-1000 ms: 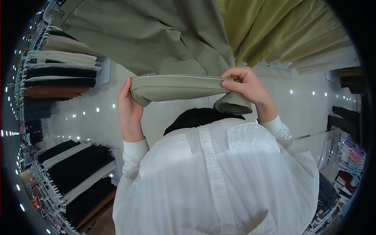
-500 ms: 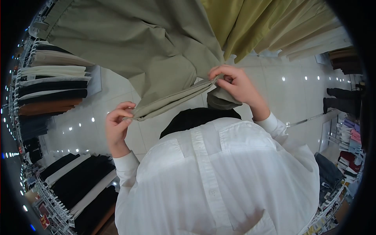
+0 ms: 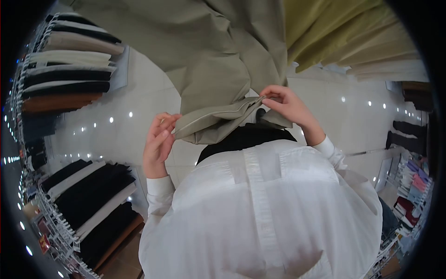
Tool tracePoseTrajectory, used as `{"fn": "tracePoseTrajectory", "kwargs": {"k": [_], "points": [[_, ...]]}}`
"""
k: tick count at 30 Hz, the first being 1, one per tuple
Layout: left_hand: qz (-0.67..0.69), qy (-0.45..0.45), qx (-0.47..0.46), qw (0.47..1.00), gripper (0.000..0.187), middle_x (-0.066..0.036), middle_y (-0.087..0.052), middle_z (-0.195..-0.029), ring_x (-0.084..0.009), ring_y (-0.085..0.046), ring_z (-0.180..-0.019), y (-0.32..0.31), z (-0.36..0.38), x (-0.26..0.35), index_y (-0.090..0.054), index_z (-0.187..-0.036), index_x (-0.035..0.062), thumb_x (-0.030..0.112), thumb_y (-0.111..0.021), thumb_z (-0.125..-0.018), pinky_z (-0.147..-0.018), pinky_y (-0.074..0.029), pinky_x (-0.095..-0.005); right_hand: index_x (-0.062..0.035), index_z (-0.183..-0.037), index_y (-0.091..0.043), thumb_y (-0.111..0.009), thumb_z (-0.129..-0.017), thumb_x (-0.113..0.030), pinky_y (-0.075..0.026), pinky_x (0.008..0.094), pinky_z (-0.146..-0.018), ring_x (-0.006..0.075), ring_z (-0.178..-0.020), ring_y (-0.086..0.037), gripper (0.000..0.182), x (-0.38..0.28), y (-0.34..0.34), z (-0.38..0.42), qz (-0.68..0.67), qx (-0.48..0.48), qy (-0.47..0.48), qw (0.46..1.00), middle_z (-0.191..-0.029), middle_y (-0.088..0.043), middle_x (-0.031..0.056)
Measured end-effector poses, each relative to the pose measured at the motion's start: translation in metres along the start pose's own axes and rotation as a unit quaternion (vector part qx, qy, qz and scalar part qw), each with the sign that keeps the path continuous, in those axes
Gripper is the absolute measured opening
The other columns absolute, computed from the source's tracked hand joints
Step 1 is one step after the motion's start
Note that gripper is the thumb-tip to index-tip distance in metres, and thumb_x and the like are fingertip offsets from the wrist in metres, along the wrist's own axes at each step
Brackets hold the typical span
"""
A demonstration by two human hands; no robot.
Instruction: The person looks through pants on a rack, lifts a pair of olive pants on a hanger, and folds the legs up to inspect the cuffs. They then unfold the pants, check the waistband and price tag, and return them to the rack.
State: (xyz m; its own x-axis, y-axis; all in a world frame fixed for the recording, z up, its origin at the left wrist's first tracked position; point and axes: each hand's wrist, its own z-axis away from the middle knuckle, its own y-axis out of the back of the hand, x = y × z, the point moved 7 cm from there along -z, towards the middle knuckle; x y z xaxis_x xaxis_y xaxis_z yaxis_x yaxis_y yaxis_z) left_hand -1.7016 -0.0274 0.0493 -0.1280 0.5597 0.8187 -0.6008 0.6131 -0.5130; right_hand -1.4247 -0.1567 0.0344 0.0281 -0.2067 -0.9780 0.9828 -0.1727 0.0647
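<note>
Olive-grey trousers (image 3: 218, 74) hang down from the top of the view, their lower end pulled toward my body. My left hand (image 3: 160, 139) is at the left end of the leg hem, fingertips and thumb closed on its edge. At the other end, my right hand (image 3: 285, 104) pinches the hem between thumb and fingers. Between the two hands the hem sags open in a loose fold, with a pale seam line along it. Part of another leg end hangs below my right hand.
Yellow-green garments (image 3: 330, 32) and beige garments (image 3: 385, 51) hang at the upper right. Racks of folded trousers on hangers (image 3: 69, 86) line the left, with more dark trousers (image 3: 93, 190) at the lower left. Colourful clothes (image 3: 416, 181) hang at the right. The tiled floor (image 3: 139, 93) is glossy.
The hem has gone from a fairly taut, flat strip to a slack, opened fold. My hands are slightly closer together, and the whole view has shifted a little.
</note>
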Motion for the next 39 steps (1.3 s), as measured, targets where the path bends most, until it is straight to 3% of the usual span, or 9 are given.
{"fn": "tracePoseTrajectory", "kwargs": {"k": [2, 6, 13, 21, 26, 30, 32, 35, 39], "points": [[0.084, -0.069, -0.018, 0.994, 0.046, -0.019, -0.045, -0.122, -0.0251, -0.047, -0.108, -0.004, 0.005, 0.017, -0.038, -0.12, 0.0075, 0.002, -0.054, -0.077, -0.087, -0.042, -0.0341, -0.0012, -0.094, -0.06, -0.057, -0.085, -0.015, -0.044, 0.0219, -0.072, 0.0066, -0.078, -0.054, 0.017, -0.008, -0.007, -0.002, -0.097, -0.028, -0.054, 0.993, -0.085, -0.06, 0.0004], [0.095, -0.109, -0.021, 0.989, 0.05, -0.022, -0.042, -0.124, -0.0263, -0.046, -0.111, 0.002, 0.013, 0.024, -0.036, -0.123, 0.0082, 0.001, -0.053, -0.077, -0.088, -0.041, -0.0345, -0.0018, -0.095, -0.06, -0.055, -0.087, -0.021, -0.045, 0.0204, -0.065, 0.0062, -0.074, -0.055, 0.022, -0.001, -0.016, -0.012, -0.307, -0.028, -0.088, 0.947, -0.085, -0.061, 0.0019], [0.168, -0.118, -0.031, 0.978, 0.054, -0.02, -0.038, -0.129, -0.0271, -0.043, -0.115, 0.001, 0.006, 0.023, -0.036, -0.124, 0.0101, 0.002, -0.058, -0.076, -0.093, -0.039, -0.0347, -0.0034, -0.099, -0.058, -0.056, -0.087, -0.017, -0.047, 0.0211, -0.06, 0.008, -0.069, -0.058, 0.018, 0.001, -0.034, -0.017, -0.377, 0.021, -0.102, 0.92, -0.084, -0.061, 0.0035], [0.148, -0.099, -0.032, 0.983, 0.062, -0.015, -0.038, -0.126, -0.0253, -0.043, -0.112, 0.019, 0.003, 0.025, -0.037, -0.123, 0.0108, -0.003, -0.064, -0.069, -0.089, -0.041, -0.032, -0.0052, -0.103, -0.055, -0.06, -0.083, -0.011, -0.046, 0.0198, -0.06, 0.007, -0.072, -0.058, 0.022, 0.01, -0.056, -0.014, -0.458, -0.024, -0.09, 0.884, -0.081, -0.06, 0.0016], [-0.097, -0.057, -0.01, 0.994, 0.054, -0.009, -0.045, -0.115, -0.0198, -0.048, -0.099, 0.015, -0.002, 0.026, -0.044, -0.118, 0.0059, -0.012, -0.057, -0.069, -0.075, -0.044, -0.0249, -0.0044, -0.111, -0.054, -0.062, -0.079, -0.006, -0.044, 0.018, -0.066, 0.0054, -0.073, -0.056, 0.033, -0.002, -0.071, -0.009, -0.317, -0.03, -0.13, 0.939, -0.08, -0.06, 0.0001], [-0.277, -0.049, 0.004, 0.96, 0.048, -0.01, -0.048, -0.108, -0.0219, -0.049, -0.095, 0.012, -0.006, 0.014, -0.048, -0.116, 0.0048, -0.012, -0.053, -0.071, -0.076, -0.043, -0.028, -0.0029, -0.112, -0.054, -0.064, -0.075, -0.003, -0.042, 0.0196, -0.071, 0.0058, -0.071, -0.054, 0.038, 0.014, -0.083, -0.012, -0.161, -0.035, -0.148, 0.975, -0.079, -0.059, -0.0014], [-0.603, -0.168, 0.077, 0.776, 0.048, -0.012, -0.048, -0.103, -0.0264, -0.049, -0.091, 0.002, -0.004, 0.026, -0.05, -0.116, 0.0058, -0.012, -0.049, -0.071, -0.076, -0.043, -0.033, -0.0025, -0.11, -0.055, -0.064, -0.075, -0.004, -0.041, 0.0201, -0.07, 0.0065, -0.07, -0.054, 0.036, 0.021, -0.084, -0.015, -0.114, -0.021, -0.144, 0.983, -0.077, -0.059, -0.0015], [-0.663, -0.179, 0.111, 0.718, 0.052, -0.015, -0.047, -0.1, -0.0305, -0.049, -0.089, 0.004, -0.003, 0.022, -0.051, -0.115, 0.0074, -0.012, -0.047, -0.068, -0.077, -0.042, -0.0379, -0.0017, -0.103, -0.057, -0.065, -0.074, -0.004, -0.04, 0.0211, -0.066, 0.0075, -0.067, -0.052, 0.03, 0.036, -0.084, -0.02, -0.019, -0.013, -0.137, 0.99, -0.072, -0.057, -0.0013], [-0.663, -0.172, 0.149, 0.713, 0.052, -0.015, -0.047, -0.099, -0.0303, -0.051, -0.085, 0.014, 0.003, 0.02, -0.052, -0.115, 0.0078, -0.012, -0.046, -0.067, -0.073, -0.043, -0.038, -0.0011, -0.083, -0.053, -0.063, -0.075, -0.003, -0.038, 0.0216, -0.059, 0.0073, -0.063, -0.049, 0.012, 0.054, -0.083, -0.024, 0.06, -0.014, -0.126, 0.99, -0.063, -0.052, -0.0013]]}}
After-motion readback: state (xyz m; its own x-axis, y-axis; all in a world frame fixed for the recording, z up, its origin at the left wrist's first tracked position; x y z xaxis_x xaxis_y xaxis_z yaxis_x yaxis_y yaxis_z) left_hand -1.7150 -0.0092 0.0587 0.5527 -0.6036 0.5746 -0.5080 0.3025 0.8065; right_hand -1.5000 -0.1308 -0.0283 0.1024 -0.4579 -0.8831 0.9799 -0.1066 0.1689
